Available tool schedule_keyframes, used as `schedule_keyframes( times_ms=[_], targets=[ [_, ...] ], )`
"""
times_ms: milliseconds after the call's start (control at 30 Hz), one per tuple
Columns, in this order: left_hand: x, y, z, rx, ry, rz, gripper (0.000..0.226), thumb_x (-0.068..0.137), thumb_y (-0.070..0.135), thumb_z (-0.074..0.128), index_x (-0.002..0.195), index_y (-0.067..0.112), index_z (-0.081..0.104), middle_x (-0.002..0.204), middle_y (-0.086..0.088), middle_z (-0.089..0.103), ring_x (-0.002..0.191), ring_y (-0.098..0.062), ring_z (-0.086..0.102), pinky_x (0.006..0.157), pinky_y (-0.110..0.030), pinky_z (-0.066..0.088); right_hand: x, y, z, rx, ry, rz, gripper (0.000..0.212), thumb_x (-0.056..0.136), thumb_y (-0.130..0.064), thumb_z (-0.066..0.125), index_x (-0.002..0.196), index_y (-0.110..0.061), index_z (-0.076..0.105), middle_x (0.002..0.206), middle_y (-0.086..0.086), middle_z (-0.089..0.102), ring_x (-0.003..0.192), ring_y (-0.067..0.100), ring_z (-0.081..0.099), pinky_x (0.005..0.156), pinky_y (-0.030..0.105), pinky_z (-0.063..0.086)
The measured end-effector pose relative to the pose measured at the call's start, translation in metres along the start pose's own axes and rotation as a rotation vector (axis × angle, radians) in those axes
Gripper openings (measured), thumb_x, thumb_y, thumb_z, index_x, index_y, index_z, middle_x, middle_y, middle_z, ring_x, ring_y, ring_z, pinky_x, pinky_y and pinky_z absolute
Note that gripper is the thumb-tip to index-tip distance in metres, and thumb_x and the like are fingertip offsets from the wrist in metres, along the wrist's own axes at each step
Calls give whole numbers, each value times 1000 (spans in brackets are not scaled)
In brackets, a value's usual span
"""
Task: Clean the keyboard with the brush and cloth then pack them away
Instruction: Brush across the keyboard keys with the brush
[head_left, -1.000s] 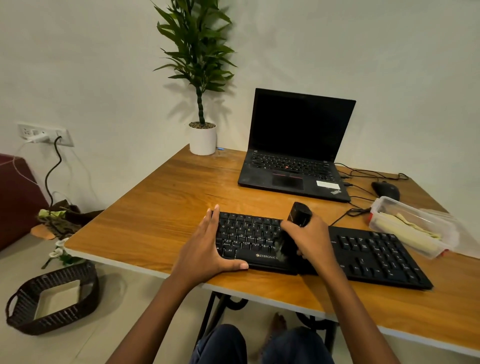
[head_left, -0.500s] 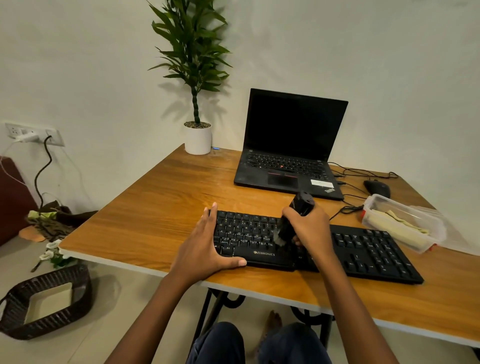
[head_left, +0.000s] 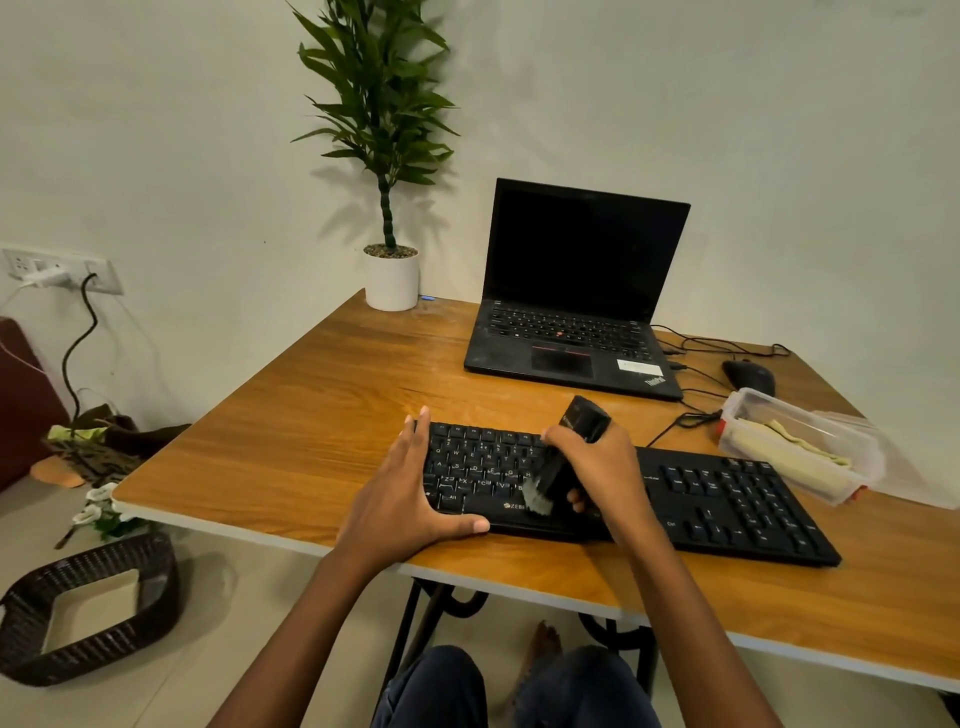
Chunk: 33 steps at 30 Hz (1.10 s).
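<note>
Left hand (head_left: 400, 499), fingers straight, steadies the keyboard (head_left: 727, 499) against sliding; right hand (head_left: 602, 467) fingers wrap the brush (head_left: 558, 475), bristles angled onto the keys.

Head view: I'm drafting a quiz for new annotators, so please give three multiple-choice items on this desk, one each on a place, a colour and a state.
1. Where does the cloth lie?
A. in the clear box
B. on the floor
C. on the person's lap

2. What colour is the plant pot?
A. black
B. white
C. red

3. What is the right hand doing?
A. resting flat
B. hanging empty
C. gripping the brush

Answers: 1 A, the yellowish cloth shows through the box's wall; 2 B, the pot is plainly white; 3 C, its fingers curl round the brush's black handle.
</note>
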<state>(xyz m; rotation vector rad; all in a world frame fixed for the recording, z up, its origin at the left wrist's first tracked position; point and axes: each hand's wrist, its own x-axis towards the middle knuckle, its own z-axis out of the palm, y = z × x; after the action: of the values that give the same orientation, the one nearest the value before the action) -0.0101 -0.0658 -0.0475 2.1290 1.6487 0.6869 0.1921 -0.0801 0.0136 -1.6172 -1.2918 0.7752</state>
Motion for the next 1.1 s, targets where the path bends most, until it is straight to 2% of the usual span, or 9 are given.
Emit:
schedule_keyframes(
  times_ms=[133,267,333,500,633,767,867,967,1100],
  targets=[
    [0,1,-2,-10,4,-9,143,38,88,54,144,33,-24,158,4,-11,145,-15,5,110,-43,31,5,1,-5,-89,-45,3,17,82,-23,64,82,-11,52,70,4,59,50,15,53,38,20,41],
    [0,3,-2,-11,-1,-7,141,42,83,59,144,32,-24,158,5,-11,145,-15,6,110,-43,32,11,1,-10,-112,85,-58,18,76,-25,65,75,-15,50,71,1,57,62,18,58,53,31,48],
    [0,3,-1,-9,-1,-9,140,43,82,59,144,32,-24,158,5,-11,145,-15,5,110,-43,32,7,2,-6,-104,19,-52,17,79,-22,64,76,-15,50,71,2,57,60,16,57,46,26,46],
    [0,2,-2,-5,9,-7,141,40,86,56,145,32,-23,158,6,-10,145,-14,5,110,-42,32,3,5,-5,201,16,45,12,82,-20,64,84,-11,55,76,7,63,53,14,56,42,23,43],
    [-1,1,-1,-10,6,-8,141,41,85,56,144,32,-23,158,6,-11,145,-14,5,110,-43,32,7,3,0,-241,101,-71,19,79,-30,63,83,-15,52,74,1,59,67,17,58,59,32,48],
    [0,-1,-1,-16,8,-9,141,40,86,56,144,32,-23,158,6,-11,145,-14,5,111,-44,32,7,1,3,-238,39,-121,19,78,-31,62,78,-18,49,72,-2,57,68,16,57,64,35,50],
    [0,0,-1,-8,11,-2,141,41,85,56,144,32,-24,158,6,-12,145,-14,4,111,-43,32,15,-2,-3,-318,50,-56,19,78,-32,61,75,-19,49,72,-2,56,68,15,56,64,32,47],
    [0,0,-1,-9,15,0,141,42,85,56,144,32,-24,158,6,-11,145,-13,4,110,-42,31,17,0,2,-220,140,-121,18,78,-30,62,81,-16,51,74,-1,58,69,16,57,61,31,47],
    [-1,0,0,4,7,-4,141,43,85,58,144,31,-25,158,5,-12,145,-14,4,110,-42,30,16,1,-1,-189,3,-20,19,79,-27,63,82,-12,53,71,4,59,53,17,56,43,25,44]
  ],
)
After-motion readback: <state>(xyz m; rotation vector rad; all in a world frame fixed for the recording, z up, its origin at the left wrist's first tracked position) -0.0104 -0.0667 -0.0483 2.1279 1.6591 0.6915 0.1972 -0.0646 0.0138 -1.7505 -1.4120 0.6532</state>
